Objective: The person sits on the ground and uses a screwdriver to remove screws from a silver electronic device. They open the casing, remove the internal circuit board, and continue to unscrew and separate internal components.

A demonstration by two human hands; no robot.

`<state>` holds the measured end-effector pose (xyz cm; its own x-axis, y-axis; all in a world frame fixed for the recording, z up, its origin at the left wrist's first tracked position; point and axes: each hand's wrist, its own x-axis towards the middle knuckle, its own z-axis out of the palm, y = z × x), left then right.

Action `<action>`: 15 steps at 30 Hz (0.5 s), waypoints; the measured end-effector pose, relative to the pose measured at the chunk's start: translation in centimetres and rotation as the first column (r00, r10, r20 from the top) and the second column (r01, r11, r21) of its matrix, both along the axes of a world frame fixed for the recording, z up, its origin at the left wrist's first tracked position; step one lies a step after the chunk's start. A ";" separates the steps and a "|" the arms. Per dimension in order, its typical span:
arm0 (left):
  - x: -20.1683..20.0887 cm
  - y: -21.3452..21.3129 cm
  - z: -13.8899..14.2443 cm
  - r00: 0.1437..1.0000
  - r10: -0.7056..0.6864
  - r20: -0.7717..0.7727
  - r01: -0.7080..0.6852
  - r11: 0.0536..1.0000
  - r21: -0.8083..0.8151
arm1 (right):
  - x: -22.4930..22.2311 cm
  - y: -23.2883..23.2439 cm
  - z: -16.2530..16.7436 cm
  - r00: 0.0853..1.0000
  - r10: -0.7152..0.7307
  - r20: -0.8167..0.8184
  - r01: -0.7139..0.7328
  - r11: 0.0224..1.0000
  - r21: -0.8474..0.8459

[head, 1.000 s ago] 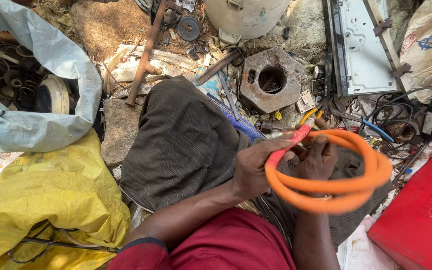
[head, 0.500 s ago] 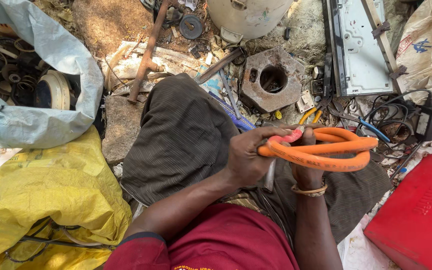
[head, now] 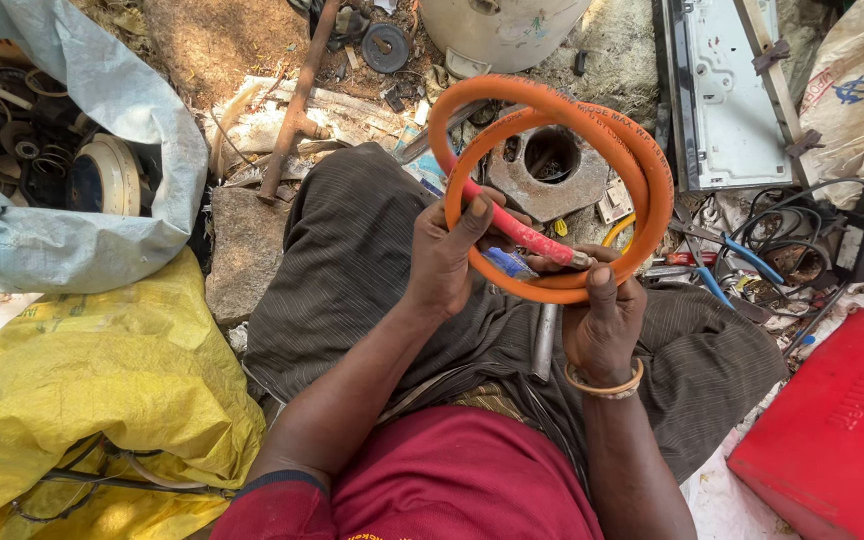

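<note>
1. We see the hose (head: 592, 130), an orange coil, held upright over the lap.
2. L hand (head: 447, 260) closed on hose + red-handled tool (head: 512, 225).
3. R hand (head: 602, 320) clamped on the hose's bottom.
4. Grey sack (head: 102, 240), left of hose: metal rings, springs inside.
5. Yellow bag (head: 82, 400) below sack, contents unseen.
6. Red box (head: 832, 420) right of hose, shut.

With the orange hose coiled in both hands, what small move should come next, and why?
Probably tilt the coil flat toward the lap. The orange hose stands upright as a double loop, the left hand pinches its near side with a red-handled tool, and the right hand grips the bottom; the far side hangs unsupported.
</note>
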<state>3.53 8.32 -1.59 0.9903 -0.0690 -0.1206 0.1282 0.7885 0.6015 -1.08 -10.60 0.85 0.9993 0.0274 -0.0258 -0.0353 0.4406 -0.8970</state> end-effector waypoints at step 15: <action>-1.3 -2.9 -6.3 0.962 -0.203 -0.184 0.245 0.938 0.247 | -1.4 -2.8 -0.3 0.986 -0.117 -0.117 0.095 0.979 -0.180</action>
<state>2.28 5.39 -7.94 0.9207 -0.2315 -0.3142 0.3903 0.5432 0.7434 -2.46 -13.35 0.57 0.9846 -0.0941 -0.1471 -0.1147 0.2867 -0.9511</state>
